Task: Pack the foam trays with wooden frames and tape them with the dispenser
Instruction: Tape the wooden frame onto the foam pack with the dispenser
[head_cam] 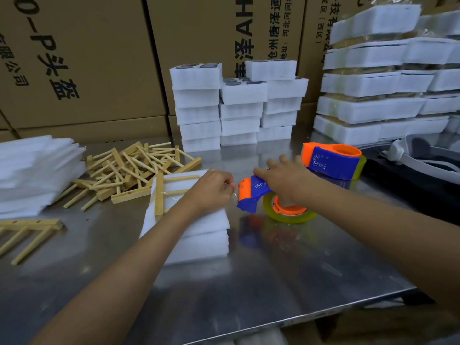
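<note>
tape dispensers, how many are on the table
2. One dispenser lies near the middle of the table under the right hand, with the left hand pinching tape at its front. The second dispenser sits just behind it, untouched. None seem hidden.

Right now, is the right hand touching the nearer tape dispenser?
Touching. The head view shows the right hand resting on the nearer tape dispenser, fingers through its roll.

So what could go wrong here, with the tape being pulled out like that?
1. The left hand pinches a thin clear tape end; it could fold and stick to itself.
2. The wooden frame lies loose on the foam trays and might shift during taping.
3. The right hand works the dispenser near the trays and could knock them.
</note>
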The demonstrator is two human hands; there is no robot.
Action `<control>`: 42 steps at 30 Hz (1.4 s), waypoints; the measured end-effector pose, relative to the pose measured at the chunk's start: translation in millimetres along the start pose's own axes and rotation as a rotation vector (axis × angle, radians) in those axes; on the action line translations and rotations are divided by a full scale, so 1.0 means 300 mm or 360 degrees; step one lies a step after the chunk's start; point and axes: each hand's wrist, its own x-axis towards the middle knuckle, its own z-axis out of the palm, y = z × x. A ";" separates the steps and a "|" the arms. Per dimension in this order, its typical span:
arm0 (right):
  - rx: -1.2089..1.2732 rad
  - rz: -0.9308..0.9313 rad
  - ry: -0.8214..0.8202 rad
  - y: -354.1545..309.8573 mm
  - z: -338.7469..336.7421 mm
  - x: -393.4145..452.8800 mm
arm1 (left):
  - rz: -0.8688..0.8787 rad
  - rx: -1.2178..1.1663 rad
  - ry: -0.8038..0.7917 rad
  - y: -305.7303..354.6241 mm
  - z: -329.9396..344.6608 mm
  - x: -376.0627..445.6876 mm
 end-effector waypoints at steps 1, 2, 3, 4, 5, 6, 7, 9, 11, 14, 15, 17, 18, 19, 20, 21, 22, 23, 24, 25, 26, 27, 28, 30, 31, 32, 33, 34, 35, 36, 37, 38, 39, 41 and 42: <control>0.0033 -0.0010 0.0049 0.013 0.011 -0.011 | -0.0050 -0.0030 0.0006 -0.001 -0.002 0.003; 0.0085 -0.0004 0.0089 0.031 0.023 -0.024 | -0.0077 -0.0041 0.0010 -0.002 -0.003 0.006; 0.0149 0.0018 0.0120 0.051 0.037 -0.038 | -0.0079 -0.0032 0.0008 0.000 -0.004 0.007; 0.0214 0.0043 0.0141 0.070 0.050 -0.052 | -0.0068 -0.0024 0.0002 0.001 -0.002 0.008; 0.0268 0.0062 0.0156 0.084 0.061 -0.064 | -0.0057 -0.0034 -0.0006 0.001 -0.001 0.007; 0.0294 0.0071 0.0169 0.091 0.069 -0.072 | -0.0057 -0.0060 -0.0013 0.002 -0.001 0.007; 0.0294 0.0071 0.0182 0.093 0.074 -0.077 | -0.0065 -0.0089 -0.0017 0.002 -0.001 0.008; 0.0286 0.0047 0.0194 0.091 0.078 -0.079 | -0.0123 -0.0170 -0.0028 0.003 -0.004 0.008; 0.0284 0.0016 0.0190 0.091 0.074 -0.079 | -0.0211 -0.0374 -0.0034 0.002 -0.011 0.011; 0.0196 -0.0003 0.0175 0.078 0.055 -0.067 | -0.0236 -0.0569 -0.0068 0.002 -0.027 0.003; 0.0144 -0.0006 0.0168 0.062 0.044 -0.058 | -0.0211 -0.0536 -0.0076 0.006 -0.027 -0.004; 0.0023 -0.0017 0.0135 0.021 0.026 -0.035 | -0.0139 -0.0403 -0.0097 0.011 -0.026 -0.011; -0.0025 -0.0010 0.0102 0.003 0.018 -0.024 | -0.0096 -0.0369 -0.0098 0.015 -0.029 -0.014; -0.0053 0.0022 0.0067 -0.011 0.010 -0.014 | -0.0060 -0.0414 -0.0069 0.017 -0.035 -0.019; -0.0068 0.0068 0.0029 -0.022 0.002 -0.005 | -0.0066 -0.0558 -0.0005 0.015 -0.046 -0.022; -0.0082 0.0096 -0.0008 -0.032 -0.007 0.006 | -0.0091 -0.0759 0.0082 0.007 -0.058 -0.025; -0.0098 0.0088 -0.0034 -0.044 -0.017 0.015 | -0.0109 -0.0923 0.0152 -0.002 -0.068 -0.030; -0.0120 0.0060 -0.0045 -0.059 -0.026 0.023 | -0.0112 -0.1013 0.0182 -0.006 -0.073 -0.037; -0.0148 0.0032 -0.0037 -0.074 -0.028 0.029 | -0.0108 -0.1043 0.0165 -0.006 -0.073 -0.041; -0.0172 0.0019 -0.0023 -0.085 -0.029 0.033 | -0.0108 -0.1075 0.0133 -0.008 -0.070 -0.038; -0.0175 0.0025 -0.0010 -0.089 -0.030 0.030 | -0.0122 -0.1120 0.0105 -0.012 -0.064 -0.034; -0.0162 0.0050 0.0003 -0.087 -0.029 0.021 | -0.0137 -0.1168 0.0082 -0.012 -0.062 -0.030; -0.0137 0.0090 0.0035 -0.076 -0.024 0.009 | -0.0145 -0.1212 0.0061 -0.010 -0.063 -0.027; -0.0040 0.0199 0.0127 -0.049 0.002 -0.023 | -0.0147 -0.1286 0.0017 -0.015 -0.065 -0.023; 0.0018 0.0269 0.0169 -0.037 0.017 -0.041 | -0.0147 -0.1313 -0.0001 -0.020 -0.066 -0.022; 0.0069 0.0351 0.0219 -0.027 0.036 -0.060 | -0.0145 -0.1321 -0.0019 -0.023 -0.067 -0.021; 0.0096 0.0435 0.0278 -0.019 0.056 -0.078 | -0.0141 -0.1319 -0.0035 -0.023 -0.068 -0.020; 0.0087 0.0510 0.0338 -0.014 0.077 -0.096 | -0.0138 -0.1329 -0.0050 -0.020 -0.070 -0.019; 0.0060 0.0576 0.0380 -0.011 0.097 -0.111 | -0.0135 -0.1351 -0.0064 -0.017 -0.073 -0.018; 0.0034 0.0627 0.0400 -0.010 0.118 -0.125 | -0.0130 -0.1376 -0.0079 -0.014 -0.075 -0.016; 0.0016 0.0659 0.0406 -0.011 0.140 -0.137 | -0.0123 -0.1391 -0.0101 -0.012 -0.077 -0.017; 0.0010 0.0674 0.0415 -0.016 0.158 -0.147 | -0.0117 -0.1396 -0.0129 -0.010 -0.079 -0.018; 0.0015 0.0667 0.0439 -0.024 0.174 -0.158 | -0.0111 -0.1403 -0.0159 -0.007 -0.082 -0.021; 0.0074 0.0616 0.0533 -0.048 0.198 -0.181 | -0.0099 -0.1421 -0.0227 -0.003 -0.089 -0.025; 0.0112 0.0584 0.0567 -0.059 0.207 -0.192 | -0.0097 -0.1412 -0.0279 -0.001 -0.092 -0.025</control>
